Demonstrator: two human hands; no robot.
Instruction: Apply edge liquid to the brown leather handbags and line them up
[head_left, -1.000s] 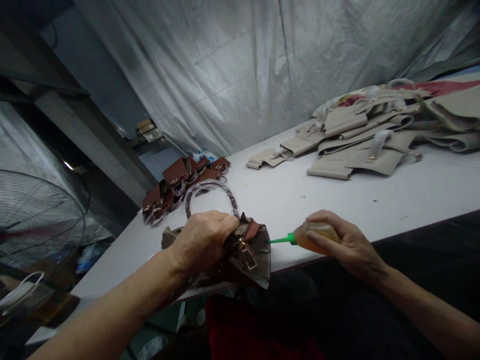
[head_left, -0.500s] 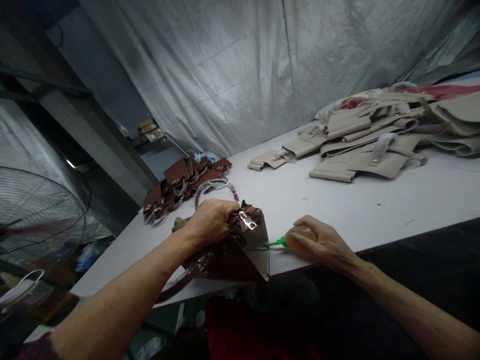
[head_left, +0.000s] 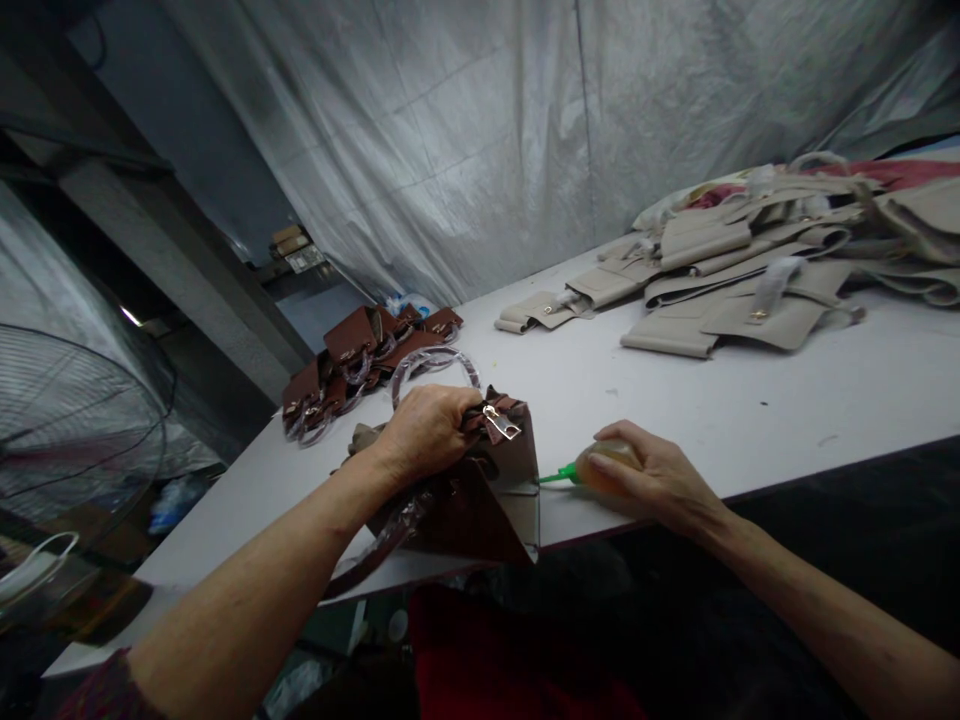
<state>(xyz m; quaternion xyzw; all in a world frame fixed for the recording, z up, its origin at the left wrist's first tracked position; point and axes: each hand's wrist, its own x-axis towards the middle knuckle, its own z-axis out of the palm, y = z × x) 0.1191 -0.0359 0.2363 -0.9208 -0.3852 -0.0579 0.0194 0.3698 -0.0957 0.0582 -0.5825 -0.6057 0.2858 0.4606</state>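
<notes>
Evidently, you are working the nozzle (head_left: 559, 474) at the pale edge of the brown bag (head_left: 457, 525), which is lying tilted at the near edge of the table (head_left: 562, 390). Your left hand (head_left: 429, 425) is clasping the bag's gathered top, just beside the zip pull (head_left: 501, 424), while your right hand (head_left: 667, 475) is grasping the bottle (head_left: 594, 476). The tip is meeting that edge or stopping just beside it; you cannot tell which. By my judgement, you are applying the bottle's contents, so the next move is calling for a steady bag and a light squeeze along the edge. More brown bags (head_left: 351, 338) are lying towards the far left corner; beige pieces (head_left: 667, 335) are spreading along the far edge, rightwards.
</notes>
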